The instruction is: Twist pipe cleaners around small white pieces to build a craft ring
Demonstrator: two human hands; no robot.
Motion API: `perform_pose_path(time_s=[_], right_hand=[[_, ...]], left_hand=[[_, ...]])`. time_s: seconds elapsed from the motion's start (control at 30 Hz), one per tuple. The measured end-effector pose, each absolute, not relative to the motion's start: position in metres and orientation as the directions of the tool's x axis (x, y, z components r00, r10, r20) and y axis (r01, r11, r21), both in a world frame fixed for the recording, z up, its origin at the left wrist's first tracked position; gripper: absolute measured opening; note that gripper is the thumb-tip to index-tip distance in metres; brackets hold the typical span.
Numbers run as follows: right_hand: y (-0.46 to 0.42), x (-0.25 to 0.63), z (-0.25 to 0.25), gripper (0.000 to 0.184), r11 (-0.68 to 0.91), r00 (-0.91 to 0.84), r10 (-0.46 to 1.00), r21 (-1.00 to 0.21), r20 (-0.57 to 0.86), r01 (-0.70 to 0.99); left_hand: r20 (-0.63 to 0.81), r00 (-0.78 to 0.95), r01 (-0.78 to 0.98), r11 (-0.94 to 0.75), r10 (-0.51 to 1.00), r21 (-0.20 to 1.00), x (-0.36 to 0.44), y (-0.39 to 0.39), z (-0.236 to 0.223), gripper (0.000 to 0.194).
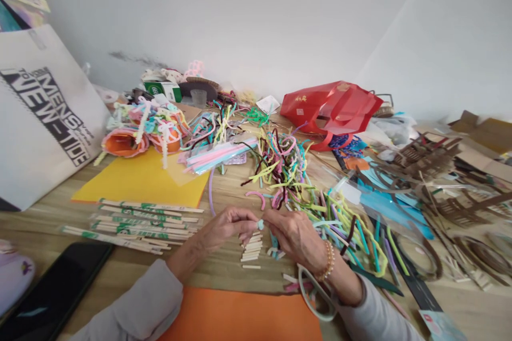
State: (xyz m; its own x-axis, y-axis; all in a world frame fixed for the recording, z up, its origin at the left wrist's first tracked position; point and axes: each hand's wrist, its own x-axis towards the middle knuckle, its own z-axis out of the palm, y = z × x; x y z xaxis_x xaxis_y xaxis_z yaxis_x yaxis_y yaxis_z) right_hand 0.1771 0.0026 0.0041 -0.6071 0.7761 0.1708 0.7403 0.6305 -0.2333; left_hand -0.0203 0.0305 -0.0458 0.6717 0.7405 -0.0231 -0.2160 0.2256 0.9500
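My left hand (229, 226) and my right hand (295, 234) meet over the wooden table (224, 192). Both pinch a small pale blue piece (260, 224) between their fingertips. Just below them lies a small stack of short cream sticks (252, 251). A beaded bracelet (328, 261) circles my right wrist, and a pair of scissors with pale handles (316, 290) lies by that wrist. A heap of coloured pipe cleaners (288, 170) spreads beyond my hands.
Wrapped chopsticks (140, 221) lie left on the table beside a yellow sheet (140, 181). An orange sheet (240, 314) sits at the near edge, a black phone (56, 290) at left. A white tote bag (44, 117), a red bag (332, 106) and brown cardboard pieces (448, 170) surround the work.
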Motion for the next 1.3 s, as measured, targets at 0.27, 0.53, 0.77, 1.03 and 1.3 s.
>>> perform_pose_path(time_s=[0.27, 0.53, 0.77, 1.03, 1.3], right_hand=[[0.007, 0.177, -0.003, 0.024, 0.606, -0.582, 0.793, -0.331, 0.179, 0.723], [0.009, 0.194, 0.018, 0.022, 0.549, -0.491, 0.833, -0.264, 0.256, 0.793], [-0.003, 0.202, 0.047, 0.021, 0.515, -0.463, 0.854, -0.261, 0.239, 0.816], [-0.016, 0.203, 0.043, 0.027, 0.423, -0.454, 0.891, -0.409, 0.025, 0.809], [-0.047, 0.22, 0.04, 0.03, 0.291, -0.639, 0.731, -0.738, -0.238, 0.608]], left_hand=[[-0.031, 0.62, -0.147, 0.155, 0.784, 0.977, -0.021, 0.031, -0.034, 0.026], [0.041, 0.41, -0.45, 0.163, 0.911, 0.878, -0.028, 0.043, -0.03, 0.016], [-0.063, 0.308, -0.403, 0.19, 0.949, 0.895, -0.029, 0.045, -0.036, 0.019], [-0.107, 0.375, -0.349, 0.247, 0.921, 0.904, -0.029, 0.043, -0.038, 0.028], [-0.2, 0.508, -0.183, 0.332, 0.838, 0.925, -0.024, 0.038, -0.041, 0.022]])
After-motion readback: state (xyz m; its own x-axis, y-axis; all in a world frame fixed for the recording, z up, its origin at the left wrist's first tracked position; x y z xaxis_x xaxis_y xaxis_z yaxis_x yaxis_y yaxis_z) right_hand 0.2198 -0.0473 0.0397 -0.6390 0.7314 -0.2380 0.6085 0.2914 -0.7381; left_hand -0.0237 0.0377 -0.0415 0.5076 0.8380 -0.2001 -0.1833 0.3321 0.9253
